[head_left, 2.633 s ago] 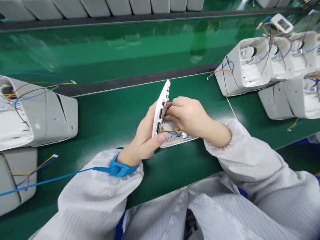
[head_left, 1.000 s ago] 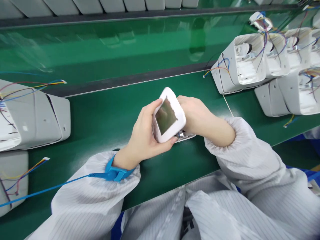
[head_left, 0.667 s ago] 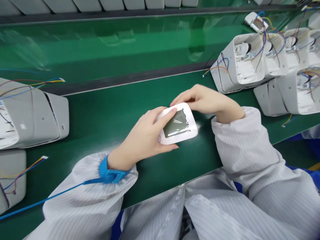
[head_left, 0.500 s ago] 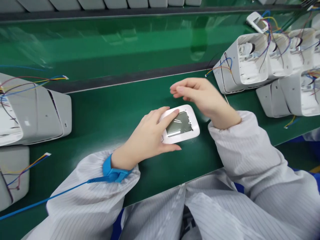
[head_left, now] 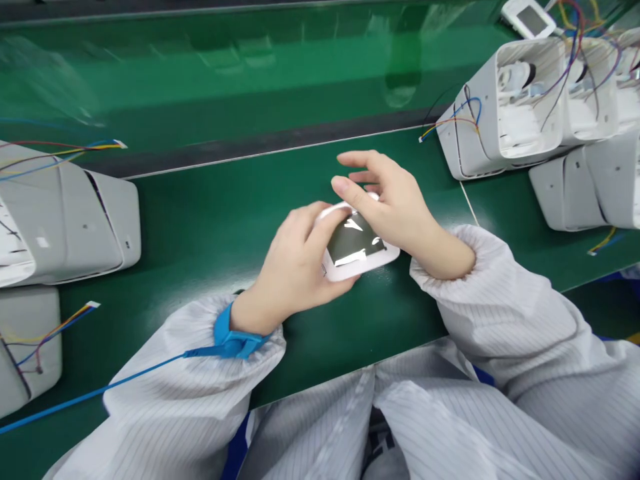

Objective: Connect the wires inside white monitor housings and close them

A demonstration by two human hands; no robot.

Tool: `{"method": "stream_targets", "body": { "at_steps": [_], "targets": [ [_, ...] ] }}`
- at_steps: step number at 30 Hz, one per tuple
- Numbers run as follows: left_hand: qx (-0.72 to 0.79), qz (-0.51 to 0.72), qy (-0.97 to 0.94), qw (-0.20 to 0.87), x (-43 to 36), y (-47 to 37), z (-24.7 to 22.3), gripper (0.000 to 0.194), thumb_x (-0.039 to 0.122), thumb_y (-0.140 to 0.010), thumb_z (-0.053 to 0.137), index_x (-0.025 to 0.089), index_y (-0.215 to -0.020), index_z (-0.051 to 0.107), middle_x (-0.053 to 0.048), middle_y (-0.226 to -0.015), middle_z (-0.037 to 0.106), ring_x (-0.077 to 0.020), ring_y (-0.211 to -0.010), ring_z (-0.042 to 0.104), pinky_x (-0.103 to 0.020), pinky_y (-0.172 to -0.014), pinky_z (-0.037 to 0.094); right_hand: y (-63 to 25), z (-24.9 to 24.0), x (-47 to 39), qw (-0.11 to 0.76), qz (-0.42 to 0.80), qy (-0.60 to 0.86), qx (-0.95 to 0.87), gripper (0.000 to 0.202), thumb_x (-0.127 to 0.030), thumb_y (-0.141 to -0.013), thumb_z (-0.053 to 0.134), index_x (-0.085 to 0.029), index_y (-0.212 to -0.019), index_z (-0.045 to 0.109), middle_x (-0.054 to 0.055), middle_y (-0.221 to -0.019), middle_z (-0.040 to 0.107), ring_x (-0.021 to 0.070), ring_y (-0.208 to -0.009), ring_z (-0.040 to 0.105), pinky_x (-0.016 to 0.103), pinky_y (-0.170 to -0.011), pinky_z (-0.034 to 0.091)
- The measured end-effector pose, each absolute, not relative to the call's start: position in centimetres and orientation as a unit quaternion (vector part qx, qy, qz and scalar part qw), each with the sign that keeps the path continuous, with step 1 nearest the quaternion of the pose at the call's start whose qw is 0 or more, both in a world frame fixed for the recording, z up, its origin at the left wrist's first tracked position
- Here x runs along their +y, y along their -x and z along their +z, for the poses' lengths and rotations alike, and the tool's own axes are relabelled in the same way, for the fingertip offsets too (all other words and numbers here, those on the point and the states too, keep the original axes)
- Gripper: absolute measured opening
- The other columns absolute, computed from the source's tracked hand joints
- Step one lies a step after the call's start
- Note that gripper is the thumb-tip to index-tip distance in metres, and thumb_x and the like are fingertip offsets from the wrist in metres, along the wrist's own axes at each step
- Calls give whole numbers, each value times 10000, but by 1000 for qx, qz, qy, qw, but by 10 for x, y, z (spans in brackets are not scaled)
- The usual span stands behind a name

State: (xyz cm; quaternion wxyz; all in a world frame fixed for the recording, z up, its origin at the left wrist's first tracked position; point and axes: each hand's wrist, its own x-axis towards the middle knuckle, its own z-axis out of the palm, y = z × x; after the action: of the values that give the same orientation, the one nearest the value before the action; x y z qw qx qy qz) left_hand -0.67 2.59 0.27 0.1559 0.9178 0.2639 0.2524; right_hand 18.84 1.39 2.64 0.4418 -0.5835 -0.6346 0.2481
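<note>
A white display panel with a dark rectangular screen (head_left: pixel 353 244) is tilted just over the green bench. My left hand (head_left: pixel 303 267) grips it by its left end, thumb on the near edge and a finger over the far edge. Above the panel's right end is my right hand (head_left: pixel 387 197), its fingers apart and curved; it covers the far right corner, and whether it touches the panel I cannot tell. A blue wrist strap (head_left: pixel 235 337) with a cord is around my left wrist.
White plastic housings (head_left: pixel 530 107) with loose coloured wires stand at the right, with another white display panel (head_left: pixel 530 19) on top. More housings (head_left: pixel 95 220) with wire connectors are at the left. A dark rail (head_left: pixel 280 148) runs along the back of the green bench (head_left: pixel 210 220).
My left hand has closed on the display panel and tilted it. My right hand has come down over the panel's right end, its fingers spreading. The view has shifted slightly.
</note>
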Motion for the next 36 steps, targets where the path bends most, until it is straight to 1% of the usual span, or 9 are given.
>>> {"method": "stream_targets", "body": {
  "at_steps": [3, 6, 10, 12, 14, 19, 26, 32, 36],
  "targets": [
    [296, 297, -903, 92, 29, 7, 4, 745, 519, -783, 738, 218, -1407, 466, -175, -1357, 549, -380, -1249, 541, -550, -1034, 449, -189, 23, 15, 416, 258, 593, -639, 495, -649, -942, 549, -218, -1163, 653, 51, -1133, 687, 224, -1071, 654, 379, -944, 540],
    [268, 322, -904, 87, 32, 9, 10, 735, 569, -783, 736, 185, -1365, 504, -167, -1292, 606, -360, -1193, 588, -514, -993, 492, -189, 21, 15, 408, 258, 590, -648, 568, -716, -925, 507, -211, -1135, 657, 41, -1047, 694, 214, -1007, 668, 371, -918, 549],
    [293, 401, -843, 208, 35, 18, 17, 502, 478, -912, 623, 180, -1311, 559, -101, -1118, 707, -241, -962, 684, -372, -828, 561, -186, 22, 12, 430, 209, 554, -682, 612, -737, -932, 467, -203, -1169, 646, 55, -1089, 682, 226, -1041, 654, 396, -948, 539],
    [315, 406, -810, 283, 36, 22, 16, 482, 506, -956, 546, 217, -1341, 565, -57, -989, 733, -196, -810, 682, -333, -712, 547, -184, 24, 10, 439, 179, 535, -699, 621, -736, -953, 417, -203, -1177, 643, 58, -1098, 681, 224, -1049, 651, 405, -961, 535],
    [322, 399, -805, 300, 36, 24, 15, 475, 524, -960, 534, 231, -1329, 597, -40, -958, 743, -180, -769, 675, -311, -657, 523, -184, 25, 9, 449, 151, 519, -711, 635, -730, -969, 378, -192, -1176, 644, 64, -1091, 684, 219, -1039, 656, 405, -958, 538],
    [338, 404, -814, 247, 33, 20, 16, 316, 400, -978, 560, 210, -1184, 707, -42, -1062, 762, -170, -844, 700, -289, -694, 524, -187, 26, 9, 454, 143, 498, -725, 642, -711, -985, 358, -172, -1178, 650, 66, -1105, 692, 209, -1037, 662, 389, -952, 542],
    [392, 369, -813, 222, 26, 16, 20, 319, 458, -966, 549, 289, -1166, 730, -12, -883, 753, -192, -719, 668, -332, -616, 473, -183, 32, 4, 420, 179, 555, -695, 558, -688, -976, 415, -227, -1161, 669, 63, -1131, 686, 233, -1078, 649, 379, -969, 522],
    [384, 365, -823, 204, 23, 17, 21, 353, 470, -969, 531, 277, -1199, 717, -14, -881, 749, -183, -694, 656, -318, -633, 468, -181, 30, 4, 446, 145, 544, -696, 526, -661, -976, 444, -206, -1039, 700, 74, -1019, 701, 235, -981, 651, 393, -930, 522],
    [375, 357, -834, 190, 21, 17, 21, 349, 454, -971, 533, 274, -1218, 702, -12, -874, 745, -180, -692, 664, -313, -628, 445, -184, 30, 4, 425, 145, 556, -699, 527, -672, -976, 423, -218, -988, 691, 68, -984, 689, 239, -970, 644, 393, -897, 524]
  ]
}}
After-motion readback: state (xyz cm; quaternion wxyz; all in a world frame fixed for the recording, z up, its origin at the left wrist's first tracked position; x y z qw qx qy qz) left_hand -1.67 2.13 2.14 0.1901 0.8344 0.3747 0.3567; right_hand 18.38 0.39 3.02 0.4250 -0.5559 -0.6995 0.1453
